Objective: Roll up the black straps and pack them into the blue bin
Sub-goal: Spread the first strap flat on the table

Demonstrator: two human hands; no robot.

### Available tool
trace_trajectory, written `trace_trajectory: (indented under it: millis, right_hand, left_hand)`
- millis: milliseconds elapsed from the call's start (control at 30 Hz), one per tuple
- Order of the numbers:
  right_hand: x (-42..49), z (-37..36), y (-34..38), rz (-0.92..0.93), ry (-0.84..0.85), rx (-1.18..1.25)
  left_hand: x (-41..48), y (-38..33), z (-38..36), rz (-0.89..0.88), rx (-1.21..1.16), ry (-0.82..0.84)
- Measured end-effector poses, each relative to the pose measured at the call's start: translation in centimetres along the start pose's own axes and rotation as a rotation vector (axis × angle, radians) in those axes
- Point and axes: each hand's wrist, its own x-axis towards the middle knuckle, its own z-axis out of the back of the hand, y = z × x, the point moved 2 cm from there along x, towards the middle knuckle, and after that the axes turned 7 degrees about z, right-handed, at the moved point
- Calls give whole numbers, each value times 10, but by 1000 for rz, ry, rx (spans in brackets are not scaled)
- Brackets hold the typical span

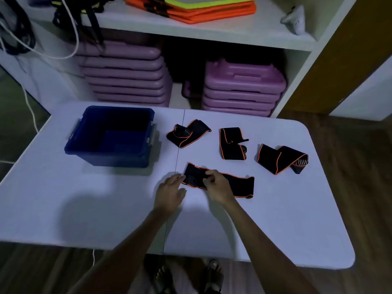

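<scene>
Head view. A white folding table (106,209) carries a blue bin (112,160) at its left rear; the bin's visible interior holds no straps. Four black straps with orange edging lie to the right of the bin, all apart from one another. The nearest strap (239,184) lies stretched out roughly left to right at the table's centre, just right of the table's fold seam (177,162). Its left end, marked with pale stripes, sits between the two hands. The left hand (170,193) rests palm down on the table, fingers extended and touching the strap's left end; whether it grips the fabric cannot be told. The right hand (216,186) lies over the strap's middle, its fingers curled and pinching the fabric near the striped end. Behind it, a loosely folded strap (188,133) lies just right of the seam, a second folded strap (231,145) lies further right, and a third, bent strap (280,159) lies near the table's right edge. Behind the table, white shelving (233,32) holds stacked purple cases (244,88) below and orange folded items (201,11) above.
</scene>
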Motion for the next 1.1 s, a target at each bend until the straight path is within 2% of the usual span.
trace_trajectory:
  millis: [67,267,367,433,500,633,733,800,900,967,1033,1100]
  right_hand:
    - [11,-2,3,-28,-27,-24]
    - [22,-8,0,-53,60,26]
    - [23,-10,-5,-75,47,58]
    - [24,-4,-12,-12,8,-136]
    - [23,4,-21,80,11,-493]
    - [13,21,-40,153,147,-937]
    - [1,35,-60,85,235,-1109]
    - [-6,42,-70,28,272,-1104]
    - [-19,42,-77,28,308,-1135]
    - [-28,40,-79,60,295,-1163]
    - [-38,40,-79,90,227,-1162]
    - [-44,39,-83,97,226,-1122]
  left_hand:
    - [8,-2,-2,-62,80,-4]
    - [26,-1,-4,-251,204,43]
    - [32,2,-8,-277,95,-38]
    - [30,2,-6,-89,-123,-86]
    - [30,5,-4,137,-324,-109]
    - [32,6,0,402,-529,-106]
    - [40,5,1,669,-720,-91]
    - [45,9,1,793,-711,-119]
    - [38,13,1,714,-358,-189]
    - [29,13,-6,452,-167,-231]
    - [20,11,-20,197,88,-130]
    - [14,14,-32,89,272,18]
